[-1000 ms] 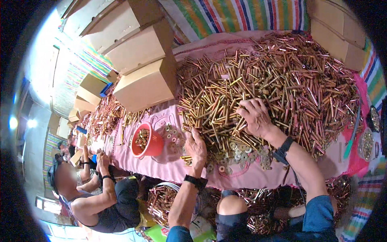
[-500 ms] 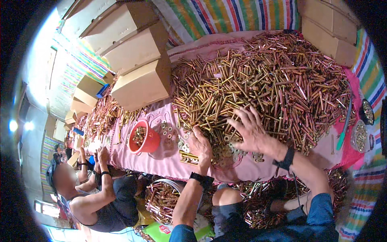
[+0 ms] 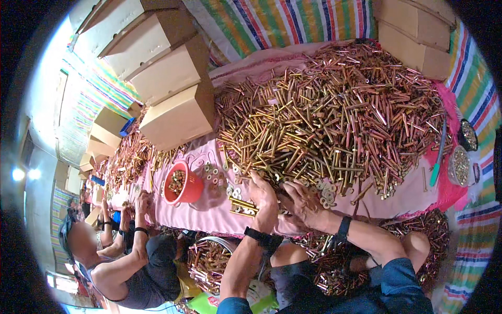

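My left hand (image 3: pixel 263 203) stands on its edge at the near side of the bolt pile, fingers stretched toward the bolts and palm facing right. Opposite it, my right hand (image 3: pixel 305 205) has its fingers apart and bent, close to my left hand. Between the two lie loose washers (image 3: pixel 273 177) and some darker pieces, partly hidden by my fingers. A small row of brass-coloured bolts (image 3: pixel 243 205) lies left of my left hand. More flat washers (image 3: pixel 327 194) are scattered right of my right hand. Beyond spreads a big heap of long bolts (image 3: pixel 319 125).
A red bucket (image 3: pixel 189 187) of small metal parts stands left on the pink cloth (image 3: pixel 209 213). Cardboard boxes (image 3: pixel 175 118) are stacked behind it. At right are a green-handled tool (image 3: pixel 434 175) and a tub of small parts (image 3: pixel 460 166). Another person (image 3: pixel 125 261) sits at left.
My right hand has come down from above the bolts, moving left and nearer to me, beside my left hand. Washers at right are now uncovered. The view has shifted slightly.
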Demonstrator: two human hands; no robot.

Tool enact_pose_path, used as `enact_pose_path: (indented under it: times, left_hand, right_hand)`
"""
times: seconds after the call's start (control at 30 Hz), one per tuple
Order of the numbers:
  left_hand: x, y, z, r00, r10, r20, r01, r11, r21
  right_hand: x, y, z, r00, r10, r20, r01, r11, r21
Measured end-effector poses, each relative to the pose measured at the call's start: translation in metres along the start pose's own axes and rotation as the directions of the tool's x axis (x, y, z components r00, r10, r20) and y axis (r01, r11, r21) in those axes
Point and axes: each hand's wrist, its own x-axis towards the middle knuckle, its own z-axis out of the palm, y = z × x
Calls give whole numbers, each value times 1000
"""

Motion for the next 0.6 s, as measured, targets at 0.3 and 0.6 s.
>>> enact_pose_path:
  times: [0.3,0.6]
  left_hand:
    - [-59,37,42,948,-243,203,209,962,177]
    - [-107,83,64,938,-206,280,90,921,379]
  right_hand:
    - [-8,34,-21,999,19,-27,-23,990,-142]
    - [-24,59,-54,991,133,32,-130,988,-89]
